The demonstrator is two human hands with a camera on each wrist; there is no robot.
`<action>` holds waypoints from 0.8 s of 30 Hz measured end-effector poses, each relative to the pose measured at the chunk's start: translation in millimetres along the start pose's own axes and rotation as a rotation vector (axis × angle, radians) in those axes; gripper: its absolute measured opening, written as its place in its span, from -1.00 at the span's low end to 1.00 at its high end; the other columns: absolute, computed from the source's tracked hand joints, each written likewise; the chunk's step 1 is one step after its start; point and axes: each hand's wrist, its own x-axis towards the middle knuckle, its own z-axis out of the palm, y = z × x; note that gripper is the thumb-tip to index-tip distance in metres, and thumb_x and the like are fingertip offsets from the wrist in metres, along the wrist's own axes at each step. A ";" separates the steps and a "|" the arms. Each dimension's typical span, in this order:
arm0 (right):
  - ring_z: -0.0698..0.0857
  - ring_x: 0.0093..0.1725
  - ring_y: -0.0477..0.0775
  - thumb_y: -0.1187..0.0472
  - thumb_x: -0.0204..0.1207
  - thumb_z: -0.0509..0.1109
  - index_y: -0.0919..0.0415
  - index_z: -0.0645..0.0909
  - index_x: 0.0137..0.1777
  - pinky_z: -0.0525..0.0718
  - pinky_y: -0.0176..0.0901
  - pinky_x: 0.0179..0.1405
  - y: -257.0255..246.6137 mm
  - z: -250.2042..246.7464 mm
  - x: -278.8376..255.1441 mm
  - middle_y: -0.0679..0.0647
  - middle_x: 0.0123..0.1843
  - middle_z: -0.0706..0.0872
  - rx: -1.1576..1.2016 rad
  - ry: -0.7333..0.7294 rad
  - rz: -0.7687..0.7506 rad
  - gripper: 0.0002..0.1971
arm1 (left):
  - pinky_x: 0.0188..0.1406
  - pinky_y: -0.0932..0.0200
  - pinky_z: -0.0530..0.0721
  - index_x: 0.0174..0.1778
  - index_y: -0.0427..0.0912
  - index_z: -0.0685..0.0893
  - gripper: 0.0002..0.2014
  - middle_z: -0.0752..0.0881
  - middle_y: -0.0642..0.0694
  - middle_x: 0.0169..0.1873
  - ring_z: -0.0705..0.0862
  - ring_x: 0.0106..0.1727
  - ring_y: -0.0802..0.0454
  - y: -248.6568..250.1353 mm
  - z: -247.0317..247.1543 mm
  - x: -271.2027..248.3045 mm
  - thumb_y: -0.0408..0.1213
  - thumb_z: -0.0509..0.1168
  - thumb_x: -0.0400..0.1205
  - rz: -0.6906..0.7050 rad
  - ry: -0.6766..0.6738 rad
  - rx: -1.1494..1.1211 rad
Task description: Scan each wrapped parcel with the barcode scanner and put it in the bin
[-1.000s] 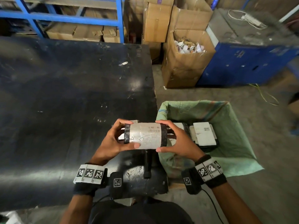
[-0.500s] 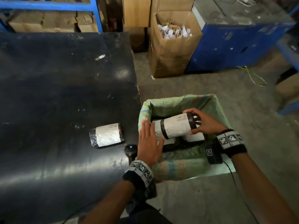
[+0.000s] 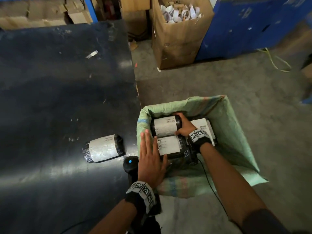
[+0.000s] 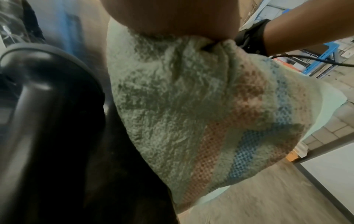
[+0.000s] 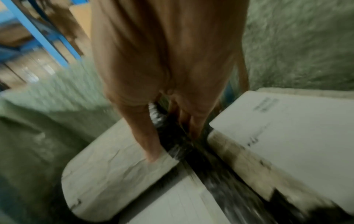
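**Parcel going down into the bin, one more waiting on the bench**

Right hand [image 3: 183, 126] is down inside the green woven bin [image 3: 233, 125], fingers and thumb curled round the end of a black-wrapped parcel [image 3: 164, 126] with a white label on top. It looks to be touching down among the others, though whether its weight has settled I can't tell. From the right wrist view the thumb lies on the label and the fingertips [image 5: 191, 127] tuck into the gap beside a neighbouring parcel.

Left hand [image 3: 151, 159] hovers flat over the near rim of the bin, fingers straight and together, gripping nothing. I can't tell if it touches the sacking.

So this is the drop-off step, nearly finished by my reckoning. What's wanted now: let go, lift the right hand clear without dragging the parcel back up.

In the bin there's a second labelled parcel [image 3: 168, 145] just in front of the one being placed, and a third [image 3: 202, 125] to its right, partly hidden by the wrist. They sit tight together.

On the black bench [image 3: 59, 98] one wrapped parcel [image 3: 103, 147] lies label up, unheld. The barcode scanner [image 3: 130, 163] stands at the bench edge, blue light showing, just beside the left hand. That parcel should be next
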 end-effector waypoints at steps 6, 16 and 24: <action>0.66 0.31 0.29 0.55 0.27 0.55 -0.01 0.19 0.65 0.63 -0.07 0.12 3.6 8.6 -5.7 0.25 0.36 0.64 -0.095 0.057 0.049 0.00 | 0.76 -0.28 0.02 0.75 -0.30 0.17 -0.26 -0.24 -0.33 0.76 -0.28 0.77 -0.30 -0.7 -0.6 0.7 0.04 0.16 0.71 -0.004 0.011 -0.005; 0.70 0.14 -0.08 0.16 0.46 0.55 -0.05 0.53 0.41 0.69 -0.21 0.15 -79.0 31.1 -118.9 0.01 0.23 0.69 0.034 0.342 -0.221 -0.48 | 0.65 -0.03 0.33 0.62 -0.14 0.41 -0.45 0.44 -0.15 0.59 0.36 0.64 -0.05 -79.7 -70.7 -3.9 -0.01 0.19 0.72 0.096 0.102 -0.529; 0.74 0.18 0.08 -0.01 0.55 0.48 0.04 0.48 0.47 0.64 -0.25 0.12 -124.4 153.8 -172.4 0.12 0.27 0.70 0.106 -0.032 -0.024 -0.48 | 0.48 -0.10 0.50 0.55 -0.03 0.51 -0.33 0.61 -0.16 0.41 0.48 0.46 -0.17 -233.9 -99.8 -11.9 0.29 0.25 0.59 -0.181 0.068 -0.381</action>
